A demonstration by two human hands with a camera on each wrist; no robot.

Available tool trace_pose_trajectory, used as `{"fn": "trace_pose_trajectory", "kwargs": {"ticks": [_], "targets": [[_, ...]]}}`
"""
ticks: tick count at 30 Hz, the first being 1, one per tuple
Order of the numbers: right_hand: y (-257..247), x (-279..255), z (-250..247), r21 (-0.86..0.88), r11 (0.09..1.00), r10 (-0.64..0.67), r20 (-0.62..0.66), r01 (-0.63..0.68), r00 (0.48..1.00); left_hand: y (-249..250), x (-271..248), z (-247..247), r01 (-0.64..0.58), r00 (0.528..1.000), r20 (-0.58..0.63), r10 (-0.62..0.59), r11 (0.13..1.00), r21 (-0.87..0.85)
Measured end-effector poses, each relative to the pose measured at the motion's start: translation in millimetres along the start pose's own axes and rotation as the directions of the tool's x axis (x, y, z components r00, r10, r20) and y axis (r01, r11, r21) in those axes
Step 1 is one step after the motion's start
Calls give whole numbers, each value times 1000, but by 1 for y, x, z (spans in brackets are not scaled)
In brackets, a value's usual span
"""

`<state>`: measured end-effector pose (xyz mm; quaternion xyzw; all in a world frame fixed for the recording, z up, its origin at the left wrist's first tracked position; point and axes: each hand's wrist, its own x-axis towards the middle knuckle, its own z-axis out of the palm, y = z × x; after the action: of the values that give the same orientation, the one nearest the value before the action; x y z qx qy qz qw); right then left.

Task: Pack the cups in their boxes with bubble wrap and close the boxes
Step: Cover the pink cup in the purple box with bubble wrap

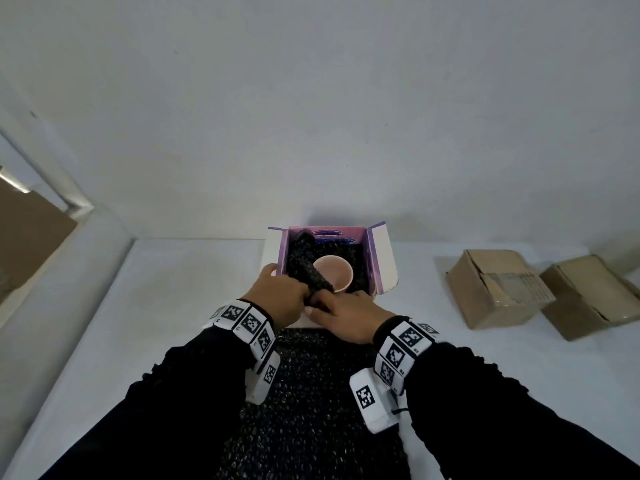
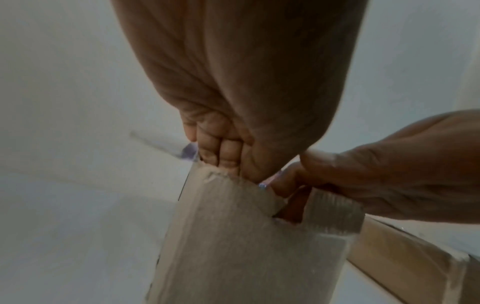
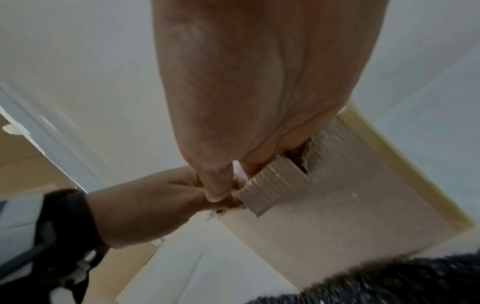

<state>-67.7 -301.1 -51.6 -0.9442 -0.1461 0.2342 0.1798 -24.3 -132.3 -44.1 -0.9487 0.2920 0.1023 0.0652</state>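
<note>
**Both hands at the near edge of the open box**

White counter is carrying everything, with a plain white wall standing behind it. Nearest the person, a dark sheet of bubble wrap is lying flat between the black sleeves. Just beyond, the left hand is curling its fingers around a dark roll of bubble wrap and the box's near cardboard flap. The right hand is pinching that same edge beside it. Farther on, a pale pink cup is sitting upright inside the open purple-lined cardboard box. Two closed brown cardboard boxes are resting well apart to the right.
</note>
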Motion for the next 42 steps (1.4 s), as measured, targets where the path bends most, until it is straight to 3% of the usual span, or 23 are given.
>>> {"fn": "trace_pose_trajectory", "kwargs": {"ticks": [2,4,6,8,11,13,14,16,19,24,27,32,34,36,38,40,42], "targets": [[-1,3,8,-39,999,10,-28,-11,1000,0,-1,7,-11,1000,20,11,1000,-6],[-2,4,14,-8,1000,18,-149,-20,989,-5,-1,11,-29,998,49,29,1000,-2],[-4,4,19,76,997,40,-359,-13,932,-10,0,5,-39,996,83,40,999,-17],[-5,7,21,122,992,94,-474,-40,876,-14,3,-4,-44,997,53,47,997,-60],[-2,19,28,81,991,131,-440,-106,889,-25,9,-13,-35,978,-206,24,998,-54],[-1,22,33,44,998,52,-459,-36,887,-35,18,-14,-20,937,-348,0,998,-54],[-2,22,35,-2,1000,-8,-480,8,877,-39,23,-15,-13,940,-340,-8,998,-60],[-5,20,41,-131,990,-116,-518,55,848,-45,34,-17,20,977,-211,-29,999,-45],[-6,17,43,-211,977,-149,-516,44,843,-49,54,-15,0,997,-80,6,998,70],[-4,22,40,-233,971,-149,-417,54,897,-45,72,-11,-7,1000,-14,10,980,197],[-5,26,38,-228,971,-164,-389,77,907,-44,78,-7,12,998,-55,0,977,213],[-12,28,28,-267,963,-104,-253,34,962,-45,81,-4,1,999,-46,9,978,207],[-14,27,20,-203,977,-111,-227,65,967,-44,79,-5,17,997,-82,1,977,214],[-13,28,11,-3,996,-88,-279,90,956,-42,78,-3,19,983,-183,13,985,171],[-4,33,-1,38,999,-17,-451,38,893,-44,77,-2,1,969,-245,32,991,133],[9,39,-12,-49,993,64,-540,-107,839,-44,75,-4,-2,984,-174,32,985,170],[17,43,-21,-56,977,156,-482,-208,862,-42,77,-6,-15,994,-103,38,976,217]]}}
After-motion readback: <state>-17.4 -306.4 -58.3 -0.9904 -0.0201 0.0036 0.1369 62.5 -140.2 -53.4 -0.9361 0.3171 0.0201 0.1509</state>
